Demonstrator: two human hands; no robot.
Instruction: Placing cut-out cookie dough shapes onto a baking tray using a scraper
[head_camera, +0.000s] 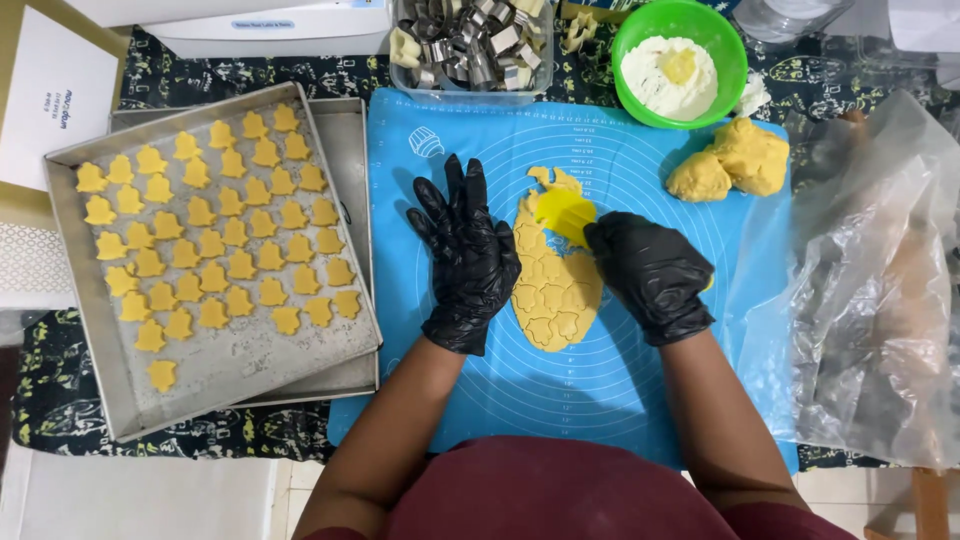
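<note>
A rolled sheet of yellow dough (555, 290), stamped with cut shapes, lies on a blue baking mat (610, 390). My left hand (465, 255), in a black glove, rests flat with fingers spread on the mat at the sheet's left edge. My right hand (652, 275), also gloved, grips a yellow scraper (565, 213) pressed onto the upper part of the sheet. To the left, a metal baking tray (230, 360) holds several rows of cut dough shapes (215, 230).
A lump of yellow dough (735, 160) sits at the mat's top right. Behind it stand a green bowl of flour (680, 70) and a clear box of metal cutters (470, 45). Crumpled clear plastic (870, 290) lies at the right.
</note>
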